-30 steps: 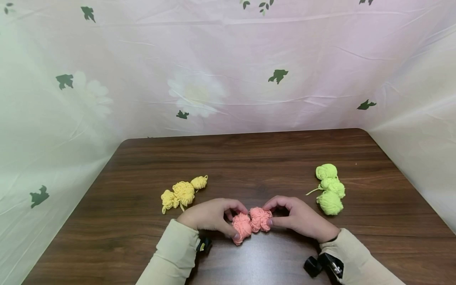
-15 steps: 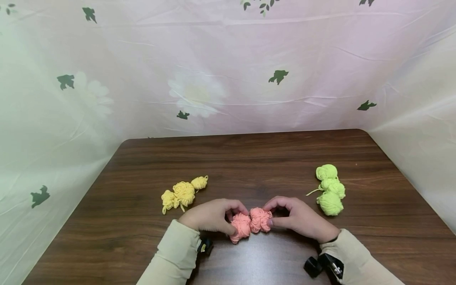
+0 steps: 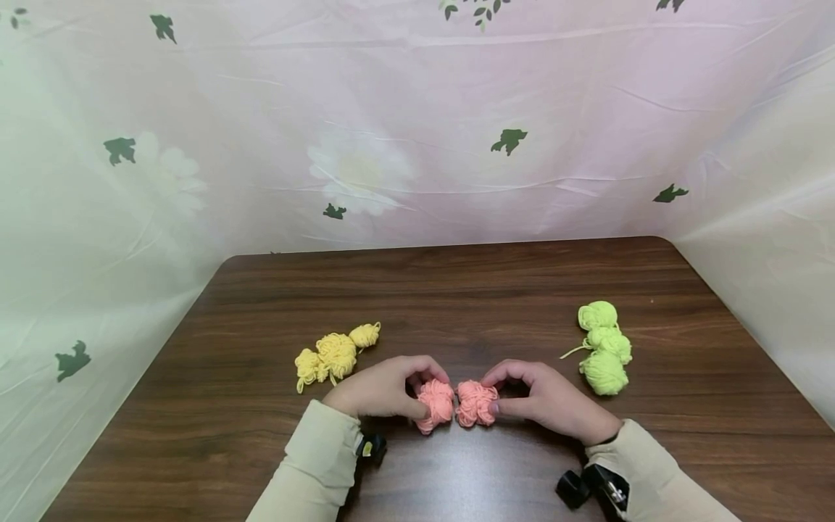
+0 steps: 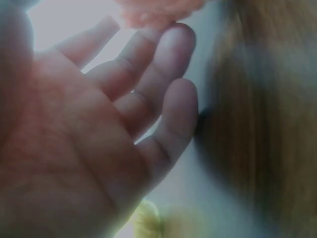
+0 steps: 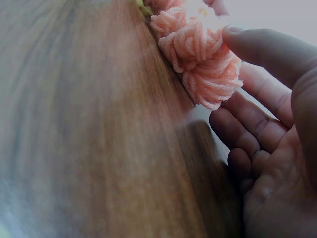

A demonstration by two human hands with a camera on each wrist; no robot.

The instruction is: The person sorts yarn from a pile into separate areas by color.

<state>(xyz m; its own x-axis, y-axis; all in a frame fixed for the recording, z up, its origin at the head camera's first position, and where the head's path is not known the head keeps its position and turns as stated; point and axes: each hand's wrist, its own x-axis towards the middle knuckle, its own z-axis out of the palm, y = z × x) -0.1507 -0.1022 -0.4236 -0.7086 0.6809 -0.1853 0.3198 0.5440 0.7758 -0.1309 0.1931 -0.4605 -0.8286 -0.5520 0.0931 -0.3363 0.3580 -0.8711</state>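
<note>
Two small bundles of pink yarn sit side by side near the front middle of the table. My left hand (image 3: 394, 388) pinches the left pink yarn ball (image 3: 435, 406) between thumb and fingers. On the other side, my right hand (image 3: 544, 399) holds the right pink yarn ball (image 3: 477, 403), thumb on its near side. A narrow gap separates the two bundles in the head view. The right wrist view shows the lumpy, wound strands of the pink yarn (image 5: 198, 54) close up. Only a blurred edge of pink yarn (image 4: 153, 12) shows at the top of the left wrist view.
Several yellow yarn balls (image 3: 336, 354) lie in a slanted row left of the hands. To the right, lime green yarn balls (image 3: 605, 348) form a column with a loose end. The dark wooden table (image 3: 450, 290) meets a flowered cloth (image 3: 417, 145) behind.
My left hand has shifted slightly back and left with its pink yarn ball, turning it more upright and widening the gap to the right one. My right hand stays in place.
</note>
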